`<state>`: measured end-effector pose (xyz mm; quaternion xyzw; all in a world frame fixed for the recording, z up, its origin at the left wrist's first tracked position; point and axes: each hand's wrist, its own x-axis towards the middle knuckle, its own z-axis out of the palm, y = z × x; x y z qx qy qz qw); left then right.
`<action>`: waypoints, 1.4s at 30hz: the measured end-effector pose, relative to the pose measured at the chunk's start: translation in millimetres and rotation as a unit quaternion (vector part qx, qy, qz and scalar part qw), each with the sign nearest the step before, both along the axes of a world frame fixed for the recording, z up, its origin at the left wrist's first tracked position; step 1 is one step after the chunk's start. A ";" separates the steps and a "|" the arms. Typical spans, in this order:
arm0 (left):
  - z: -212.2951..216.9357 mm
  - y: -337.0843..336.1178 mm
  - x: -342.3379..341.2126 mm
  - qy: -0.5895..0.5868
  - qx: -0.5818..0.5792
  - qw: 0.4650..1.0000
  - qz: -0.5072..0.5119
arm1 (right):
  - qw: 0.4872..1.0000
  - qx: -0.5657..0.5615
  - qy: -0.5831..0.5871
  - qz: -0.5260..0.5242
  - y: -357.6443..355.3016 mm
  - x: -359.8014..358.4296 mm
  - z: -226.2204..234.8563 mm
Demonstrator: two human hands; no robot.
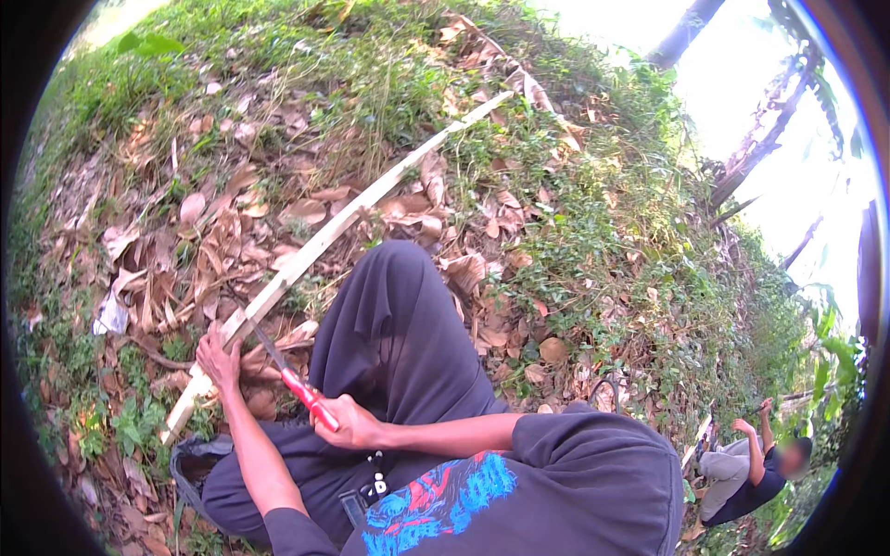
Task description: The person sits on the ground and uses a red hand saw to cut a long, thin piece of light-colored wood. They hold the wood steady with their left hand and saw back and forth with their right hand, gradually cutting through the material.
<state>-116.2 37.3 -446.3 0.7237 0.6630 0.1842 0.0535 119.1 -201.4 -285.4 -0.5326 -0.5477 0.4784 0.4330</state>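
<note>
A long, pale wooden strip (345, 215) runs slantwise across the ground, from the lower left up to the top middle. My left hand (220, 360) grips it close to its lower end, the fingers wrapped round it. In my right hand (350, 424) is a knife (301, 387) with a red handle. Its narrow, dark blade reaches up to the strip's edge just beyond my left fingers. Whether the blade cuts into the wood I cannot tell.
Dry brown leaves (222, 246) and green weeds (593, 278) cover the sloping ground. My bent knee (394, 306), in dark cloth, rises beside the strip. Another person (746, 468) sits at the lower right. Tree trunks (751, 157) stand at the upper right.
</note>
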 end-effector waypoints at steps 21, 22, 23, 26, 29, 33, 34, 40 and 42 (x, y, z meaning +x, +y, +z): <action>4.9 -16.0 10.7 0.005 0.044 0.999 -0.005 | 0.996 -0.052 -0.066 -0.009 0.9 5.7 15.0; 5.7 -16.2 9.6 0.004 0.042 0.999 -0.002 | 0.996 -0.054 -0.072 -0.007 2.4 6.7 16.1; 6.3 -16.5 8.2 0.000 0.042 0.999 -0.005 | 0.995 -0.056 -0.079 -0.012 2.9 6.3 18.9; 8.1 -19.0 6.9 -0.020 0.056 0.998 -0.009 | 0.995 -0.054 -0.082 -0.022 7.4 7.9 22.3; 7.3 -20.1 7.1 -0.031 0.068 0.997 -0.010 | 0.994 -0.086 -0.063 -0.033 7.5 8.1 21.1; 6.9 -19.5 7.3 -0.034 0.069 0.997 -0.005 | 0.995 -0.084 -0.045 -0.018 8.3 6.1 20.9; 7.6 -18.5 8.0 -0.035 0.072 0.997 -0.004 | 0.996 -0.079 -0.037 -0.012 8.5 5.0 20.7; 6.0 -14.8 7.0 -0.006 0.053 0.999 -0.002 | 0.984 -0.125 0.127 -0.030 15.1 6.8 25.1; 1.2 -12.3 2.5 0.002 0.059 0.998 -0.004 | 0.982 -0.140 0.118 -0.055 21.5 13.0 27.7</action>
